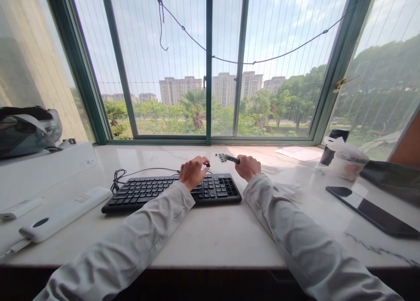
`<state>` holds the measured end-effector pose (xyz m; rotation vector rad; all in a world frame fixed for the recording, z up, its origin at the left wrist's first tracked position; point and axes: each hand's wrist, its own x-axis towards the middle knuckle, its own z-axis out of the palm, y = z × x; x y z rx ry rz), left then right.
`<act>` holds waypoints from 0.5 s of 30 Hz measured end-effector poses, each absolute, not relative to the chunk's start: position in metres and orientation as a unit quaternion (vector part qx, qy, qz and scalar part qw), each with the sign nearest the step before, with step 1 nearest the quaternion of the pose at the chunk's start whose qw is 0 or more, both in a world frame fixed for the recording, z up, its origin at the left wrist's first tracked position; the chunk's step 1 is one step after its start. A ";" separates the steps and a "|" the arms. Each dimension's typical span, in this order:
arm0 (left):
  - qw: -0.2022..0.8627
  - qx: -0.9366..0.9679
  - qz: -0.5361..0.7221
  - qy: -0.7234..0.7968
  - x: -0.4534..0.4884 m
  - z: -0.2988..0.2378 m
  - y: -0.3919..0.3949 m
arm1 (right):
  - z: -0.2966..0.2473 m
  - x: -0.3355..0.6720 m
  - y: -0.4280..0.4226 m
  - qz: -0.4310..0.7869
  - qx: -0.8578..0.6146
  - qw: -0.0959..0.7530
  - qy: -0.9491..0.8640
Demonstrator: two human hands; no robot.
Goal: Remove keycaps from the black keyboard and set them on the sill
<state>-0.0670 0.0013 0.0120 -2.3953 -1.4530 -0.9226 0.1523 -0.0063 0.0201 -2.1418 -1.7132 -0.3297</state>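
Observation:
A black keyboard [218, 199] lies on the pale stone ledge, its right-hand end showing dark gaps among the keys. Above its right half, my left hand [193, 173] pinches a small black keycap [208, 165] between thumb and finger. My right hand [249, 166], just past the keyboard's right end, is closed around a slim dark tool [233, 159] that points left; its exact kind is unclear. Several loose keycaps [220, 155] lie behind the keyboard, near the tool's tip.
A white power strip [65, 213] lies left, below a white box [46, 165] bearing a dark-visored headset [29, 130]. The keyboard's cable [118, 178] coils behind it. On the right are a phone [370, 209], a plastic-bagged cup [348, 161] and a dark bottle [333, 148]. Windows stand behind.

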 end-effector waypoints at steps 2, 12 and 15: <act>0.100 -0.803 -0.311 -0.499 -0.071 0.014 0.005 | 0.024 0.155 -0.007 -0.133 -0.764 0.194 -0.601; 0.122 -0.840 -0.189 -0.494 -0.063 0.043 0.069 | 0.023 0.169 0.001 -0.123 -0.760 0.169 -0.615; 0.107 -0.842 -0.152 -0.506 -0.044 0.051 0.102 | 0.021 0.171 0.003 -0.114 -0.764 0.162 -0.613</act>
